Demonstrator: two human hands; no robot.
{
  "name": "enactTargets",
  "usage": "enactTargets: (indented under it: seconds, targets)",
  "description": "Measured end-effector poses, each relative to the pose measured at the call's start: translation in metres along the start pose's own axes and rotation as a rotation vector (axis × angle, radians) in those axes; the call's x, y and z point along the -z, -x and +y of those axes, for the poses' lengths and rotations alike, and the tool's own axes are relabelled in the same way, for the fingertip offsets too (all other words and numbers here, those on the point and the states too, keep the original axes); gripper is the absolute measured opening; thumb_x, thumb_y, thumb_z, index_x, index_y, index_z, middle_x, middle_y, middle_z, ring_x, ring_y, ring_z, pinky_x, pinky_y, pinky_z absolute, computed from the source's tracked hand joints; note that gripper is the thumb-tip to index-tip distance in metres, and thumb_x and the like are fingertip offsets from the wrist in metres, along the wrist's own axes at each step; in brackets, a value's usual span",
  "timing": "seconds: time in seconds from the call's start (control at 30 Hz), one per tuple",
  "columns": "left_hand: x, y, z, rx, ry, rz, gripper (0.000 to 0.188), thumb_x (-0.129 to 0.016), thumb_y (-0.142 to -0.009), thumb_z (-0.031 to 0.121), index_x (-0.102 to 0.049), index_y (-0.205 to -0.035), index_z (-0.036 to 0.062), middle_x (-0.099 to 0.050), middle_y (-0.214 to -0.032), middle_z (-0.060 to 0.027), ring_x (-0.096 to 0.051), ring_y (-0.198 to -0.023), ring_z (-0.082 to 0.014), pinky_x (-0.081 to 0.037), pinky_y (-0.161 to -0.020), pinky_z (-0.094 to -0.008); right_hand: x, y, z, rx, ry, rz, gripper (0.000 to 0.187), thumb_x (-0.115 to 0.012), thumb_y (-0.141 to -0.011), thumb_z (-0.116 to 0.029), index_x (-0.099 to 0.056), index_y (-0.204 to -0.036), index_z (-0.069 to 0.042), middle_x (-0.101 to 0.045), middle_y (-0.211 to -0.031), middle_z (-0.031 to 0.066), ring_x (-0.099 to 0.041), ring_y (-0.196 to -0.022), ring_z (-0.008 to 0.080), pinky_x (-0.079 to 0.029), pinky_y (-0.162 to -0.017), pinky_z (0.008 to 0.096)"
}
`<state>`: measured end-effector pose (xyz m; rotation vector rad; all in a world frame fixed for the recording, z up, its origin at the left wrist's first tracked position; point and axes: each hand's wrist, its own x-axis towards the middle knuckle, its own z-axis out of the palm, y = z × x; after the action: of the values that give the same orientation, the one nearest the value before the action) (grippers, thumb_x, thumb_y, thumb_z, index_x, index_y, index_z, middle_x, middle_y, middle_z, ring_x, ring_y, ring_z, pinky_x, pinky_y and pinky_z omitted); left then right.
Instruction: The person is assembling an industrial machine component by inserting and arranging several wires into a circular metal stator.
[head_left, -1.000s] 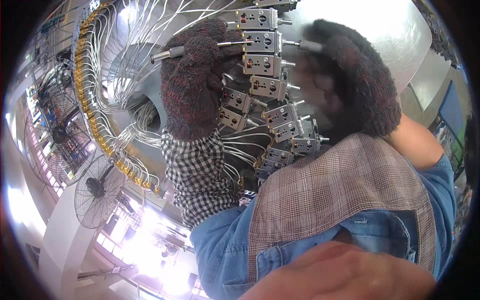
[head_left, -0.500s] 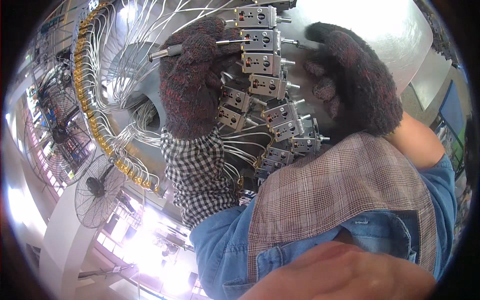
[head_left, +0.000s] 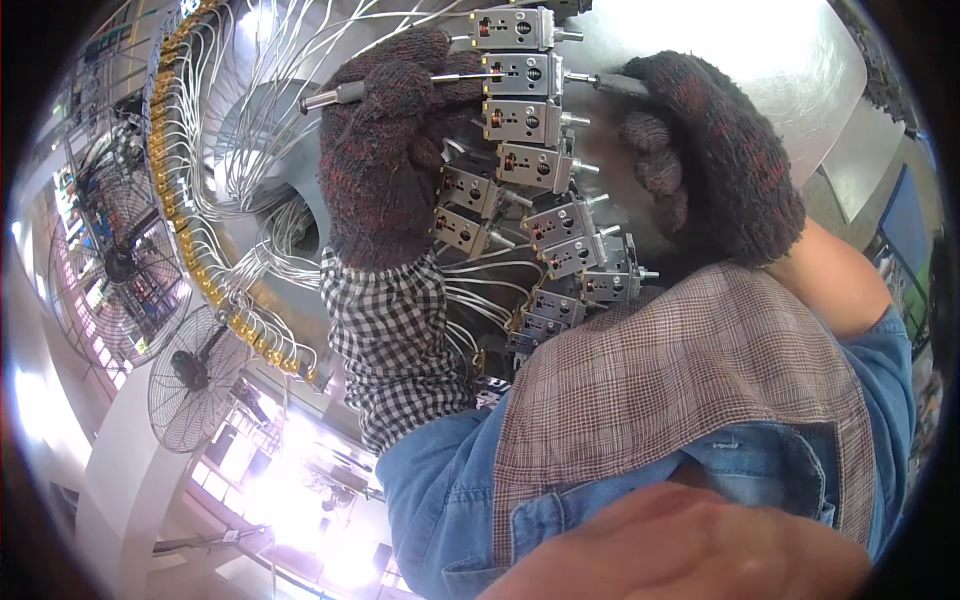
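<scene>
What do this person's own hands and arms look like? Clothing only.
Left hand: thick, fuzzy knitted glove, black flecked dark red; black-and-white checked cloth sleeve cover; blue cloth sleeve above.
Right hand: similar dark knitted glove; bare forearm; blue cloth sleeve higher up.

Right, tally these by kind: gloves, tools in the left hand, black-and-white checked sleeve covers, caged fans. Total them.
Dark knit gloves: 2
Thin-shafted tool in the left hand: 1
Checked sleeve cover: 1
Caged fans: 2
Total: 6
</scene>
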<state>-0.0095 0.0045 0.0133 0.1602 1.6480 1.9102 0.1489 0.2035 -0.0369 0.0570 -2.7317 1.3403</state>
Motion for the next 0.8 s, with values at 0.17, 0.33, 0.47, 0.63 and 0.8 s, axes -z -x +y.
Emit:
enactTargets:
  seconds: [0.17, 0.33, 0.47, 0.63, 0.8]
  targets:
    - [0.004, -0.004, -0.005, -0.044, 0.037, -0.029, 0.030, -0.056, -0.087, 0.018, -0.051, -0.106, -0.0044, -0.061, -0.096, -0.0177, -0.065, -0.083, -0.0286, -0.057, -0.066, -0.0358, 0.004, -0.011, 0.004, 0.167, 0.020, 0.119, 0.069, -0.070, -0.057, -0.005, -0.046, -0.122, -0.001, -0.052, -0.115, 0.0187, -0.053, -0.106, 0.0321, -0.046, -0.088, 0.0380]
    - [0.003, -0.001, -0.002, -0.028, 0.008, -0.022, 0.030, -0.055, -0.088, 0.019, -0.052, -0.106, -0.0043, -0.061, -0.096, -0.0175, -0.065, -0.083, -0.0285, -0.057, -0.067, -0.0360, 0.002, -0.010, -0.012, -0.129, -0.513, 0.123, 0.066, -0.066, -0.061, -0.003, -0.046, -0.123, -0.001, -0.052, -0.115, 0.0179, -0.053, -0.108, 0.0315, -0.046, -0.089, 0.0388]
    - [0.005, -0.001, -0.006, -0.028, -0.009, 0.007, 0.030, -0.053, -0.089, 0.022, -0.050, -0.107, -0.0013, -0.060, -0.097, -0.0167, -0.063, -0.083, -0.0288, -0.056, -0.069, -0.0373, 0.002, -0.016, -0.016, 0.068, -0.229, 0.080, 0.058, -0.054, -0.067, 0.007, -0.044, -0.124, -0.001, -0.050, -0.118, 0.0182, -0.054, -0.107, 0.0283, -0.048, -0.087, 0.0362]
    - [0.007, -0.003, -0.006, 0.011, -0.007, -0.018, 0.034, -0.053, -0.087, 0.025, -0.049, -0.110, 0.0005, -0.059, -0.099, -0.0164, -0.062, -0.086, -0.0280, -0.055, -0.072, -0.0361, -0.017, -0.003, 0.005, 0.015, -0.558, 0.228, 0.058, -0.058, -0.067, 0.003, -0.044, -0.124, -0.001, -0.052, -0.115, 0.0174, -0.055, -0.103, 0.0285, -0.048, -0.086, 0.0346]
    - [0.009, -0.003, -0.007, -0.053, -0.076, 0.031, 0.042, -0.059, -0.083, 0.028, -0.051, -0.111, -0.0022, -0.060, -0.099, -0.0167, -0.064, -0.088, -0.0253, -0.057, -0.073, -0.0319, 0.005, -0.012, -0.017, -0.009, -0.078, 0.043, 0.052, -0.050, -0.073, 0.010, -0.042, -0.124, 0.001, -0.049, -0.120, 0.0184, -0.055, -0.107, 0.0260, -0.050, -0.086, 0.0311]
